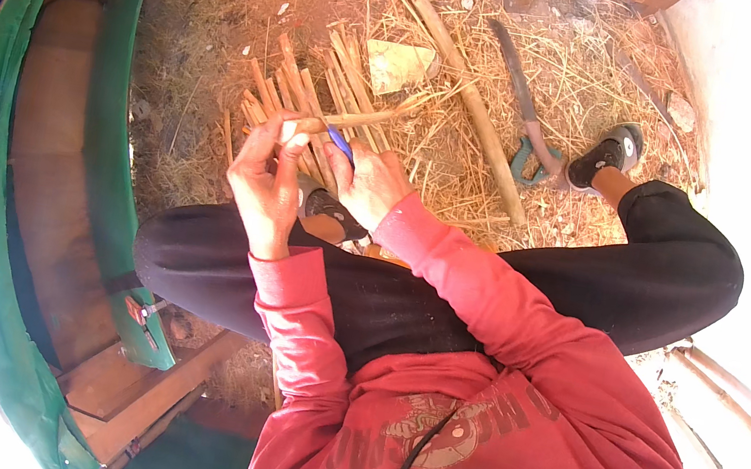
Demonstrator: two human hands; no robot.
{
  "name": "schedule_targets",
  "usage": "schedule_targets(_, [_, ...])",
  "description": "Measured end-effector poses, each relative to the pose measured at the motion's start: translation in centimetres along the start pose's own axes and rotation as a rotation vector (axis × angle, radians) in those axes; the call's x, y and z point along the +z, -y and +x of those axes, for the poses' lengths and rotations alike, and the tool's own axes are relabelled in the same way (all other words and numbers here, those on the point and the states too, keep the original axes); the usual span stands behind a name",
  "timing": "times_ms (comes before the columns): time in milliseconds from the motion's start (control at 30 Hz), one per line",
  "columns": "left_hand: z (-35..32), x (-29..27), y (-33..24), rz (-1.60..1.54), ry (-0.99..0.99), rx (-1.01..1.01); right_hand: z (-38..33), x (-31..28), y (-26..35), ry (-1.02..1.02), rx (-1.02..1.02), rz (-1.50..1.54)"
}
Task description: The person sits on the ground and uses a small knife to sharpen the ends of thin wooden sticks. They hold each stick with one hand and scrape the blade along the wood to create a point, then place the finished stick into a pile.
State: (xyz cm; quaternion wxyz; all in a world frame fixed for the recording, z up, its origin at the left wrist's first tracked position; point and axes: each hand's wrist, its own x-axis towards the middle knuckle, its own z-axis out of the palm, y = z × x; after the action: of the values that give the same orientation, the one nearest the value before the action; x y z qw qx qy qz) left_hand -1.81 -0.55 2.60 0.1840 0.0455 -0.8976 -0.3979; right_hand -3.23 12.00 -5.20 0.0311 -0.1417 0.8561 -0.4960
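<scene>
My left hand (pixel 268 180) is closed around the near end of a pale wooden stick (pixel 366 118), its thumb pressed on the wood. The stick's far part slants away to the right above the straw. My right hand (pixel 371 185) grips a small knife with a blue handle (pixel 341 143), held right against the stick by my left fingers. Most of the blade is hidden or too small to make out. Just beyond both hands, a pile of split wooden sticks (pixel 296 84) lies on the ground.
A long pole (pixel 463 86) lies across the straw-covered ground. Right of it is a machete (pixel 516 70), near a green strap-like thing (pixel 526 165) and my shoe (pixel 609 156). A yellowish flat block (pixel 397 68) sits beyond the sticks. Green sheeting (pixel 105 113) over boards stands at left.
</scene>
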Motion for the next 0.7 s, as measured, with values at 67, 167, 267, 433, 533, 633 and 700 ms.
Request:
schedule_targets(67, [0.0,-0.6,0.2,0.039,0.027,-0.092,-0.1,-0.1,-0.4,0.073,0.085,-0.048])
schedule_targets(167, [0.0,-0.6,1.7,-0.067,0.006,0.009,0.4,1.5,-1.3,0.020,0.059,0.035])
schedule_targets(267, [-0.5,-0.8,1.7,-0.064,0.010,-0.029,-0.3,1.0,-0.7,-0.012,0.135,0.022])
schedule_targets(433, [-0.9,-0.4,3.0,-0.005,-0.070,0.135,-1.5,1.1,-9.9,0.168,0.304,-0.095])
schedule_targets(533, [-0.7,-0.4,2.2,-0.058,0.018,-0.005,0.2,-0.7,-3.3,0.244,0.357,-0.024])
schedule_targets(633, [0.3,-0.2,1.1,-0.102,0.028,-0.003,0.4,-1.3,-0.2,-0.083,0.068,0.125])
schedule_targets(700, [0.2,-0.3,1.2,-0.097,0.031,0.009,-0.3,-1.7,1.7,-0.025,0.092,0.101])
